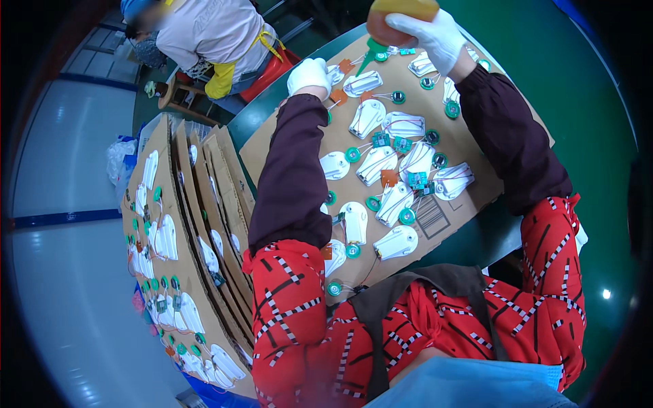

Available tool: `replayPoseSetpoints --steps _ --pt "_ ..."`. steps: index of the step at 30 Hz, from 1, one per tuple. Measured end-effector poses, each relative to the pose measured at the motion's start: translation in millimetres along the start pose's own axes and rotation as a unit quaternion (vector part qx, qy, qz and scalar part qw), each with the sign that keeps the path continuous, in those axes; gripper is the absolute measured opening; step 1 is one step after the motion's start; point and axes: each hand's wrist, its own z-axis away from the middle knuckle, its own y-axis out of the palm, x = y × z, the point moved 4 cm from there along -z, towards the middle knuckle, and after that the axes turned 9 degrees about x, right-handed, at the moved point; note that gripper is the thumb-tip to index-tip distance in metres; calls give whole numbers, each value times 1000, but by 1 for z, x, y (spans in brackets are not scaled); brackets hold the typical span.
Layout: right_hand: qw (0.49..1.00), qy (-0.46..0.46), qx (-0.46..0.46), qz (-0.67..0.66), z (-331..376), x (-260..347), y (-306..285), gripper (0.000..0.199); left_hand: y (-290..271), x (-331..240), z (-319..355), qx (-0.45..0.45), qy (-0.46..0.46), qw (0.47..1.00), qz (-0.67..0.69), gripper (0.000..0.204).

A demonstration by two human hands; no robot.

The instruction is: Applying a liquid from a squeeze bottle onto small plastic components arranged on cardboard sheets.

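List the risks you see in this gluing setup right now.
The right hand tilts an orange squeeze bottle with a green nozzle over crowded white plastic shells and small green circuit boards, so drips could land on the wrong parts. The brown cardboard sheet overhangs the green table; pressure from the left hand might tip it.

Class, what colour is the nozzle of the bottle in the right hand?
Green nozzle; orange bottle, head view.
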Motion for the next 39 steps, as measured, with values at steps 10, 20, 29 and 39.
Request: replayPoseSetpoints --steps 10,20,29,39 --pt "996 41 29 -75 -28 -64 42 47 14 39 -3 -26 -73 980 183 24" --pt "998 62 29 -4 -34 -84 74 55 17 62 2 19 -80 976 201 21" --pt "996 68 52 21 -45 -91 86 52 33 78 -3 78 -143 924 346 19" --pt "996 68 27 52 -38 -95 99 51 19 69 0 101 -182 945 252 20"
